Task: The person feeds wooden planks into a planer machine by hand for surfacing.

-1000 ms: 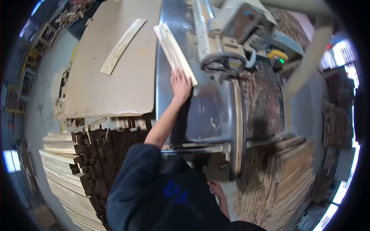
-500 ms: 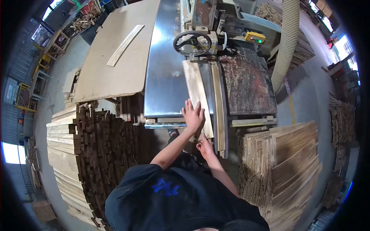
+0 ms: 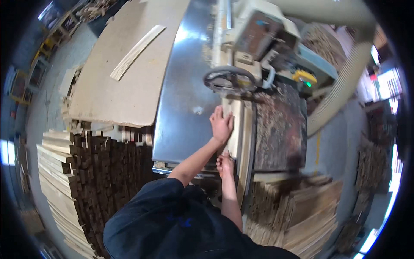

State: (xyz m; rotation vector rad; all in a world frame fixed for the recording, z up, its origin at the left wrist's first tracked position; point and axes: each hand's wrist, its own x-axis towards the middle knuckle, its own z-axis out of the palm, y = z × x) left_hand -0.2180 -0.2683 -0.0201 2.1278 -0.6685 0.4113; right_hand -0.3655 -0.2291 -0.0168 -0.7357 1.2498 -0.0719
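A pale wooden board [image 3: 234, 137] lies lengthwise on the metal table [image 3: 185, 108], against the wooden fence strip [image 3: 246, 142]. Its far end passes under the machine below the black handwheel [image 3: 229, 80]. My left hand [image 3: 221, 126] rests flat on the board's left side, fingers spread slightly and pointing at the machine. At the board's near end, my right hand [image 3: 225, 165] has its fingers curled against the end, pinching it.
Another thin board [image 3: 137, 52] lies on the wooden side table [image 3: 116, 95]. Stacked boards stand at the lower left [image 3: 56, 185] and lower right [image 3: 297, 211]. A yellow switch box [image 3: 304, 77] and a ribbed hose [image 3: 345, 82] are at the right.
The board has moved forward, its far end now under the machine. Both hands have moved closer to the handwheel with it. The camera view has shifted and tilted.
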